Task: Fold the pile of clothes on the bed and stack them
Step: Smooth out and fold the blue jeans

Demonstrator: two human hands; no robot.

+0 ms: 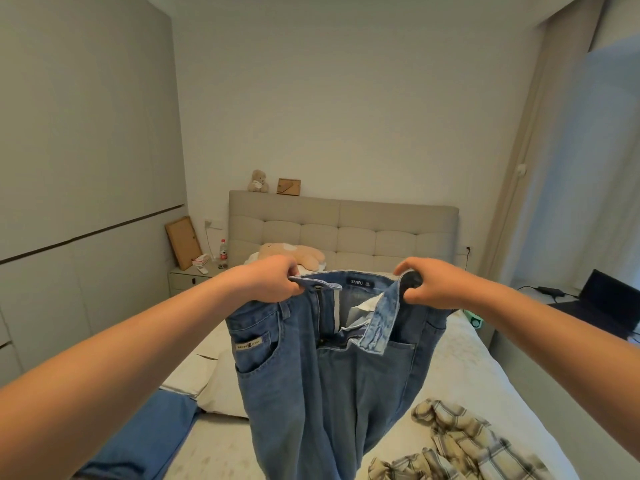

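A pair of blue jeans (322,382) hangs in the air over the bed (460,368), held up by its waistband with the fly open. My left hand (273,280) pinches the waistband's left end. My right hand (426,284) grips its right end, which is folded over. The legs drop out of view at the bottom edge. A crumpled beige plaid shirt (460,445) lies on the bed at the lower right. Another blue denim garment (149,434) lies flat at the lower left, beside a folded white item (194,372).
A padded headboard (346,230) stands at the far end, with a plush toy (294,256) lying in front of it. A nightstand (190,275) with a bottle stands to the left. A laptop (602,306) sits on a surface to the right of the bed.
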